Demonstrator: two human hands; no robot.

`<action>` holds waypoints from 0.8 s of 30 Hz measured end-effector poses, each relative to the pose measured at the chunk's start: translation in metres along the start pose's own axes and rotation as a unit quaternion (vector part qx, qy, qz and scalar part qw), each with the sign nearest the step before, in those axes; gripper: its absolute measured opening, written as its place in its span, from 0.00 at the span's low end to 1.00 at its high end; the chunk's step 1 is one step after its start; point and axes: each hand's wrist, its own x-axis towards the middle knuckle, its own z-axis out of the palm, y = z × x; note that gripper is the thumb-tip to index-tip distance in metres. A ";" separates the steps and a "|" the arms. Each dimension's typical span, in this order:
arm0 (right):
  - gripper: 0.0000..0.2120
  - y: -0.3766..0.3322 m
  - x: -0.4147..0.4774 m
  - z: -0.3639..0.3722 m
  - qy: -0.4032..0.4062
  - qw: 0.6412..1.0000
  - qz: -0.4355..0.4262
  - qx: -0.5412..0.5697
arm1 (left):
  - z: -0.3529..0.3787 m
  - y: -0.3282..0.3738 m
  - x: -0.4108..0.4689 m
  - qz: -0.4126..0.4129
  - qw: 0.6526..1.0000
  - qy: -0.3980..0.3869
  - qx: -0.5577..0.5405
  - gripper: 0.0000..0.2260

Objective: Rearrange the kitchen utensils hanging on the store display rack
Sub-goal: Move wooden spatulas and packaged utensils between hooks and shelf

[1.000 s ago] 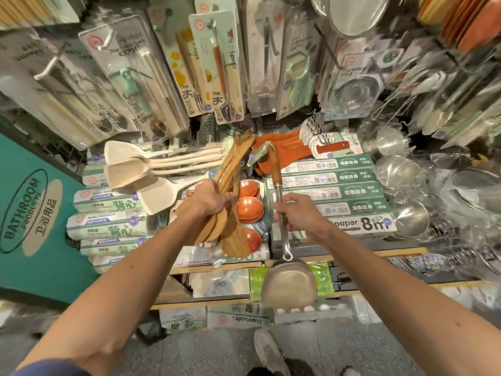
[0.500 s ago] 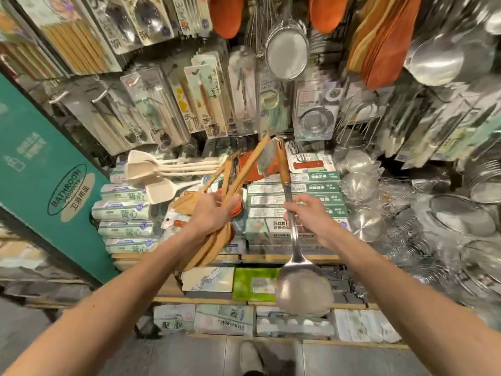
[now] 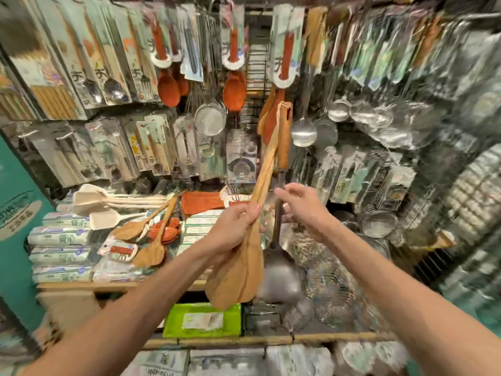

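The left hand [image 3: 233, 226] is closed around the handles of two wooden spatulas [image 3: 235, 278]; their blades hang below the hand and their handle ends point up toward the display rack [image 3: 254, 69]. Just to the right, the right hand [image 3: 301, 204] grips the shaft of a metal spatula [image 3: 282, 280], fingers curled around it. Its wooden grip rises above the hand, alongside the spatula handles; its steel blade hangs below, partly behind the wooden blades. The frame is blurred.
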 end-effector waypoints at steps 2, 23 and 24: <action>0.09 -0.013 -0.004 -0.017 0.000 0.999 -0.029 0.015 | 0.019 0.015 -0.001 0.008 0.999 -0.034 -0.026 0.10; 0.08 -0.091 0.078 -0.092 0.102 0.983 -0.120 -0.092 | 0.005 0.101 0.132 0.065 0.997 0.022 0.041 0.16; 0.08 -0.092 0.085 -0.096 0.112 0.981 -0.123 -0.098 | 0.003 0.103 0.139 0.083 0.995 0.028 0.048 0.19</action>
